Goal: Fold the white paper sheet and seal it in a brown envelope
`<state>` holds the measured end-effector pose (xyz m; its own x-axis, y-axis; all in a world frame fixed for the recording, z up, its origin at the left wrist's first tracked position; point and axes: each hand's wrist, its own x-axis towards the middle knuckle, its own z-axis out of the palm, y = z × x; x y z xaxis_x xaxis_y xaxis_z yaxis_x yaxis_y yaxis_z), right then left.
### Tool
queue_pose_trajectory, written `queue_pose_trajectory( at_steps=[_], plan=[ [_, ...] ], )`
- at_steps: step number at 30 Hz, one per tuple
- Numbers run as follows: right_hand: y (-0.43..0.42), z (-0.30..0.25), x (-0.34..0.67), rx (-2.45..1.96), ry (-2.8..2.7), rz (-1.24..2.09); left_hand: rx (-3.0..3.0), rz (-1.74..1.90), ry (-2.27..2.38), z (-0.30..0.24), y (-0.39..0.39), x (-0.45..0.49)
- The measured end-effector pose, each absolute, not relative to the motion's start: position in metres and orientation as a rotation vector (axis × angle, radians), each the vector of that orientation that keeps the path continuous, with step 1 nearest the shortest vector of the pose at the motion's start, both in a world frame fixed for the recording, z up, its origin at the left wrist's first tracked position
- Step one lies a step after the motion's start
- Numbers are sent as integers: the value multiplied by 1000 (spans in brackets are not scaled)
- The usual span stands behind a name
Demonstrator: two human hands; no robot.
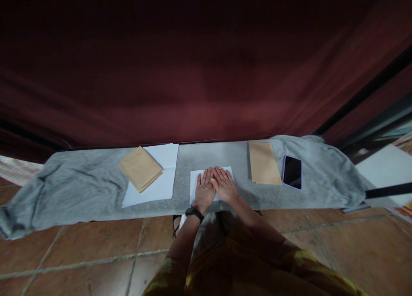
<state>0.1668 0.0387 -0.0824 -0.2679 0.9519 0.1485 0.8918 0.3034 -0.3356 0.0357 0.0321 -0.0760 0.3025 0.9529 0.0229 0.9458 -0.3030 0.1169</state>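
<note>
A white sheet of paper [195, 178], which looks folded, lies at the near middle of the cloth-covered table. Both palms press on it. My left hand [204, 191] lies flat with its fingers pointing away from me, a dark band on the wrist. My right hand [224, 186] rests flat beside it, angled inward, its thumb touching or overlapping the left hand. Neither hand grasps anything. Much of the paper is hidden beneath the hands.
To the left, brown envelopes [140, 169] lie on larger white sheets [154, 188]. On the right are another brown envelope stack [264, 163] and a phone [292, 172]. Grey cloth [209, 152] covers the narrow table. A dark red curtain [206, 94] hangs behind; tiled floor [96, 240] lies below.
</note>
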Motion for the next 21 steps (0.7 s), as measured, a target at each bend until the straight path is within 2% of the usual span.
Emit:
queue_pose_trajectory(
  at_steps=[10,21],
  plan=[
    [33,-102,177,-1696,-2120,38,2392,347,1983,-83,24,17],
    [23,-101,197,-1869,-2025,29,2218,532,2183,-88,9,-7]
  ],
)
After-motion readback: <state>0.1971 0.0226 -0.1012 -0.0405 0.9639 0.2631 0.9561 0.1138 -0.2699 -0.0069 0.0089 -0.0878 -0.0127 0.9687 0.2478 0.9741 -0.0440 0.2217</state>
